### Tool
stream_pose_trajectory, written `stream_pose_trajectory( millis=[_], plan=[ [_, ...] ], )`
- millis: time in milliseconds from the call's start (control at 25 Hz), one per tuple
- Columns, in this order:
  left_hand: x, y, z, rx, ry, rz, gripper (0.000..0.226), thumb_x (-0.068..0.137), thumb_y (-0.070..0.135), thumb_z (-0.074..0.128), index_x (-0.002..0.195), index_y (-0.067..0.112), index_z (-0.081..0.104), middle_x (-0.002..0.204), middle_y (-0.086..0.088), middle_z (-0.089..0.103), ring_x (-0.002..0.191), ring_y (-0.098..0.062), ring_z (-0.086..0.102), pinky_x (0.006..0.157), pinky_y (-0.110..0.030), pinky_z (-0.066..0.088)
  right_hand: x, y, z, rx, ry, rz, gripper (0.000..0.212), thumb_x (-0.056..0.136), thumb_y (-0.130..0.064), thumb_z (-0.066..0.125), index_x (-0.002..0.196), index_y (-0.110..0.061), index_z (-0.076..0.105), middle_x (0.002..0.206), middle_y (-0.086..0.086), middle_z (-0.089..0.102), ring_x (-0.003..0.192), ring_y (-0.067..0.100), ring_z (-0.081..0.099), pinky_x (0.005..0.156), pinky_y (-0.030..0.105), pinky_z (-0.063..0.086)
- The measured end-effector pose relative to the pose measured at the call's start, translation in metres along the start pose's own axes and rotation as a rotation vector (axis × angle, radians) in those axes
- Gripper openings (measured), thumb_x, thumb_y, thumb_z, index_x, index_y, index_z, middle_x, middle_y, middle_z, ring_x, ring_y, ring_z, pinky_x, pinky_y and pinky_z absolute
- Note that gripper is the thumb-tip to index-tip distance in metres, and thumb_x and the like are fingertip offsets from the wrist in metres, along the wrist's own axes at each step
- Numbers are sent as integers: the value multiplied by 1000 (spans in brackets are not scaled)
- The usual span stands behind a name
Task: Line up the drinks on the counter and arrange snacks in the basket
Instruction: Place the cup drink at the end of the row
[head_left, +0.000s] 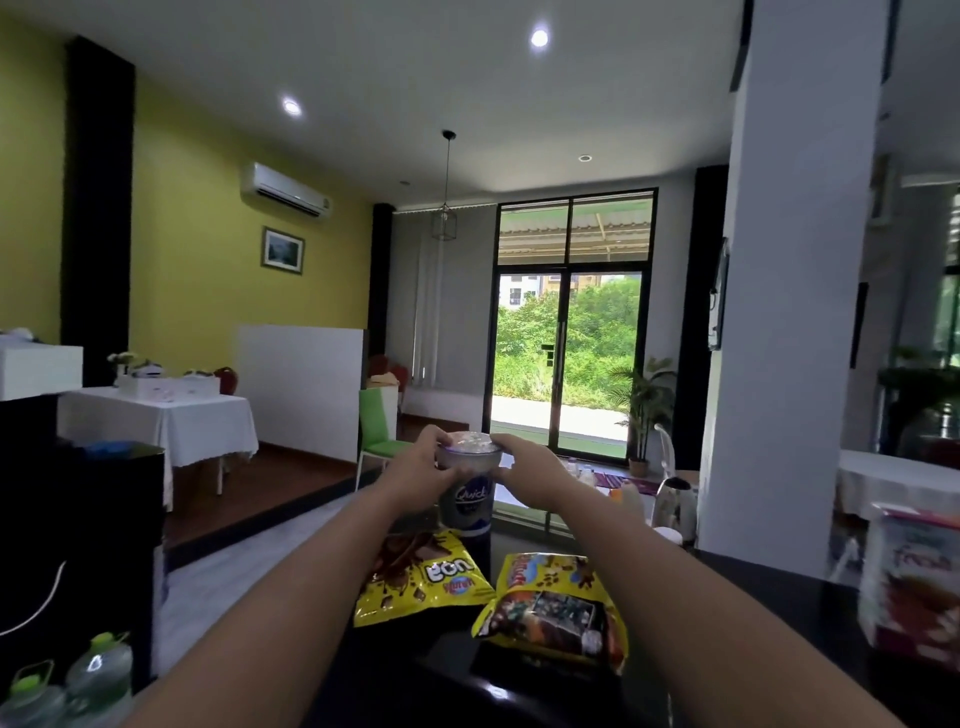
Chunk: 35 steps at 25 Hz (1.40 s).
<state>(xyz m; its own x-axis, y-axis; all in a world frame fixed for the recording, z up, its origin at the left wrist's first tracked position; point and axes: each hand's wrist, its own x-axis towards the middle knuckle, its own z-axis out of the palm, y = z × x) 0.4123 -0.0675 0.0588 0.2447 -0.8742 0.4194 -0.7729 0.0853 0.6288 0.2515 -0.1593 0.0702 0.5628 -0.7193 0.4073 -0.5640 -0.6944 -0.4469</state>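
A grey cup (467, 501) with a foil lid and a dark "Quick" label stands at the far end of the dark counter (753, 613). My left hand (421, 462) grips its rim from the left and my right hand (524, 462) grips it from the right. Two yellow snack bags lie flat in front of the cup: one (421, 577) on the left, one (550, 608) on the right. Two clear water bottles with green caps (67, 680) stand at the bottom left. No basket is in view.
A pink and white snack box (909, 577) stands on the counter at the right. A white kettle (675, 501) and small bottles sit beyond the counter's far end. A black cabinet (78, 545) stands at the left. A white pillar (789, 291) rises at the right.
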Motion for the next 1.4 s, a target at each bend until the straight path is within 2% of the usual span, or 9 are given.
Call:
stream_pose_trajectory(
  millis=[120,320,440,600,800,960,1080,1160,1400],
  plan=[
    [-4,18,3,-63,8,39,41,87,36,64,119,26,41,128,-11,57,92,-15,61,62,-22,51,-16,-1,-19,-14,80,-8,52,94,-21,56,144,-23,42,142,5,53,125,25,52,99,34,43],
    [-6,89,7,-89,6,166,43,87,34,65,121,19,42,126,-13,60,102,-24,61,84,-40,54,-61,-7,-97,-59,186,32,55,92,-19,59,144,-21,42,141,7,54,125,27,52,96,33,43],
    [-18,141,19,-152,-29,240,42,88,33,64,120,16,42,123,-16,60,96,-27,64,82,-45,56,-103,-9,-148,-45,244,87,56,90,-14,58,144,-17,43,143,9,52,127,27,51,101,36,43],
    [-52,190,51,-147,-142,307,43,87,42,62,115,19,40,120,-14,60,91,-28,64,71,-37,53,-171,4,-187,37,277,208,57,88,-11,62,142,-12,46,142,10,52,127,26,51,103,42,46],
    [-92,215,93,-100,-287,348,38,90,32,61,119,16,41,116,-14,63,93,-29,63,70,-31,48,-241,25,-197,-5,224,362,57,83,-13,68,137,-7,51,132,15,57,109,27,59,91,39,54],
    [-111,215,112,-67,-347,365,38,91,32,60,121,17,44,119,-13,62,94,-22,61,68,-26,45,-263,34,-187,-262,169,292,45,86,-24,68,129,-9,61,133,10,57,111,22,56,92,32,46],
    [-112,217,114,73,-214,388,44,84,48,61,119,22,53,117,-8,63,100,-24,59,77,-32,46,-264,39,-177,-474,224,221,36,90,-25,60,123,-12,66,125,10,64,112,26,58,93,37,48],
    [-107,219,116,148,-142,398,45,82,53,59,116,23,56,112,-5,66,97,-23,59,73,-31,44,-260,45,-171,-579,274,206,31,93,-21,55,121,-14,66,113,12,68,106,27,59,87,38,50],
    [-81,222,144,117,-152,382,36,87,42,55,117,23,54,113,-4,65,98,-22,60,70,-31,42,-246,77,-167,-823,365,228,27,94,-23,48,113,-18,67,111,5,69,108,26,56,93,41,42]
  ],
)
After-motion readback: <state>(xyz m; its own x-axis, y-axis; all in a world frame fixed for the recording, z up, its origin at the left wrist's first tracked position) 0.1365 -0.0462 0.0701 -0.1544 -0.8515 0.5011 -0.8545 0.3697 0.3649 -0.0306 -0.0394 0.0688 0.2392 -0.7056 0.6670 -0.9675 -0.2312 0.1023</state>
